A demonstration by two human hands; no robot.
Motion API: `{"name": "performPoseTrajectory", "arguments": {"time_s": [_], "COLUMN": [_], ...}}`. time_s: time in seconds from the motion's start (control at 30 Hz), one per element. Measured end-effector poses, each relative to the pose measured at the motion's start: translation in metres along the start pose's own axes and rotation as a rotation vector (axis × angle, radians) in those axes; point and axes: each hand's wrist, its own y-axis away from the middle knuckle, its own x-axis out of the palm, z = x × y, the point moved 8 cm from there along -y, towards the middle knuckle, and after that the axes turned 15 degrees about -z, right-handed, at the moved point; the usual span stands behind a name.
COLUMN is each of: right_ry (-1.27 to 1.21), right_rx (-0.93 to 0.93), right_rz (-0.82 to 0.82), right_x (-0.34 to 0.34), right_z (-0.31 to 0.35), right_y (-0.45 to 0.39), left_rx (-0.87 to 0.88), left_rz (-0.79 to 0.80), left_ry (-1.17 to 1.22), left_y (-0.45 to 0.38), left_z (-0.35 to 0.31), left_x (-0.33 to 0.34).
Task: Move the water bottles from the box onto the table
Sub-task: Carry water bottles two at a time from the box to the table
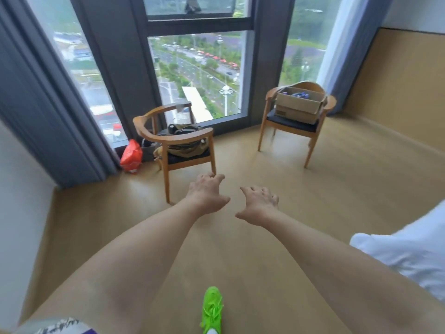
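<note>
Head view: both hands, left (207, 192) and right (258, 204), empty, grip loose; box (298, 104) well apart.

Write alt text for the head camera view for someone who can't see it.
Two bare hands, left hand and right hand, reach forward empty over a wooden floor. Ahead by the window, a cardboard box sits on the right chair; a bag lies on the left chair.
</note>
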Motion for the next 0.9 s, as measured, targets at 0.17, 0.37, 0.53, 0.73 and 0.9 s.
{"name": "performPoseTrajectory", "arguments": {"time_s": [0.17,0.37,0.53,0.73,0.9], "right_ry": [0.016,0.003,-0.013,-0.032,-0.06], "right_rx": [0.134,0.282,0.364,0.4,0.389], "right_rz": [-0.038,-0.103,-0.099,-0.083,-0.11], "right_x": [-0.018,-0.043,-0.038,-0.022,-0.016], "right_z": [-0.027,-0.056,-0.087,-0.135,-0.185], "right_y": [-0.092,-0.191,-0.253,-0.34,-0.446], "left_rx": [0.107,0.179,0.229,0.315,0.364], "left_rz": [0.035,0.055,0.08,0.119,0.087], "left_ry": [0.048,0.062,0.111,0.071,0.061], "left_y": [-0.117,-0.244,-0.318,-0.394,-0.492], "left_z": [-0.019,-0.045,-0.074,-0.112,-0.155], "left_x": [0.022,0.034,0.059,0.125,0.168]}}
